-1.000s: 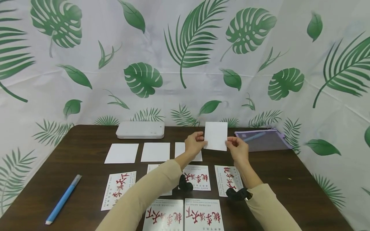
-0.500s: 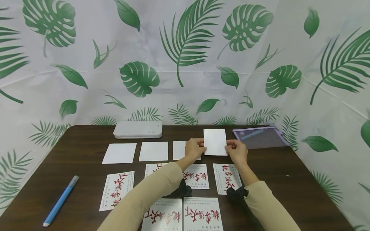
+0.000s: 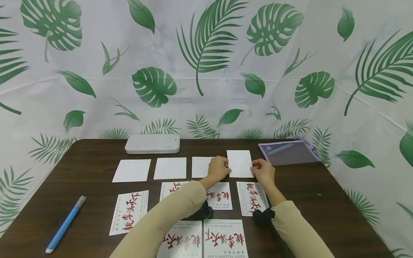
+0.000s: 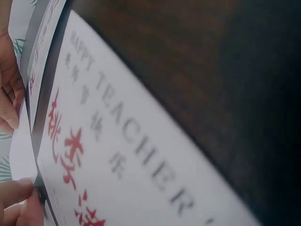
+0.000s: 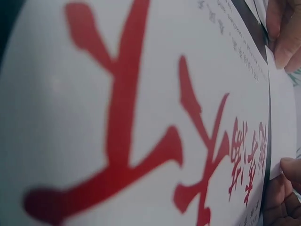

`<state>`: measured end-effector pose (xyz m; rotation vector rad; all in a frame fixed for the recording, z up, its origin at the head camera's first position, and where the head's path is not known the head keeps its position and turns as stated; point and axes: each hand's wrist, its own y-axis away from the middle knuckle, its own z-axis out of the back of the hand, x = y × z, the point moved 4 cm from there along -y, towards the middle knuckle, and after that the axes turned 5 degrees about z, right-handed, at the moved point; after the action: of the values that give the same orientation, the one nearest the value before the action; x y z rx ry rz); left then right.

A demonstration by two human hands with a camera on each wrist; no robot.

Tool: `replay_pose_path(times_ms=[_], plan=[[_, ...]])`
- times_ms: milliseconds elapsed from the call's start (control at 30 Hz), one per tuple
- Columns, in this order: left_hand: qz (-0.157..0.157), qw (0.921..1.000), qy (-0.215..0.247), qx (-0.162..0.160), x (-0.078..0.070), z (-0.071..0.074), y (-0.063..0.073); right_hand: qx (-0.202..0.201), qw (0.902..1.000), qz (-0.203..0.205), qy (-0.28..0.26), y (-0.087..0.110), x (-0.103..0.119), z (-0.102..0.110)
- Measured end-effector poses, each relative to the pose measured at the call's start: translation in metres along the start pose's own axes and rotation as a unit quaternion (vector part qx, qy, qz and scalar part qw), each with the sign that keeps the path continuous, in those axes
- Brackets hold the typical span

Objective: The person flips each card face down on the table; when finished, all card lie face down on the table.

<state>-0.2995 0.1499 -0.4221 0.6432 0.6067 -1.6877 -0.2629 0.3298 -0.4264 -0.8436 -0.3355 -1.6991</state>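
Left grip (image 3: 218,167) and right grip (image 3: 264,172) pinch a white card (image 3: 239,163) between them, now lower than before.

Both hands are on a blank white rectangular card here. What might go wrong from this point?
1. The left hand partly hides the neighbouring blank white paper card in the head view, so it might nudge it while placing the held white paper card.
2. The beige fabric left sleeve crosses white cards with red lettering; dipping could drag one askew.
3. The right hand is near the purple mesh pouch and might brush it.
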Motion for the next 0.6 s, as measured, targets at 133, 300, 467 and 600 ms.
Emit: replay_pose_path(times_ms=[133,300,467,600], plan=[[-0.004,0.9998,-0.019,0.002,-0.002,0.002,-0.002,0.006,0.9998,0.013,0.013,-0.001,0.001,-0.001],[-0.023,0.999,-0.039,-0.002,0.002,-0.003,-0.008,0.022,0.9994,0.009,0.024,0.0,0.003,-0.003],[-0.013,0.9976,-0.062,0.027,-0.007,0.004,-0.002,0.028,0.9992,0.005,0.029,0.001,0.003,-0.005],[0.001,0.9966,-0.074,0.038,-0.009,0.004,-0.001,0.026,0.9991,0.006,0.033,0.001,0.002,-0.006]])
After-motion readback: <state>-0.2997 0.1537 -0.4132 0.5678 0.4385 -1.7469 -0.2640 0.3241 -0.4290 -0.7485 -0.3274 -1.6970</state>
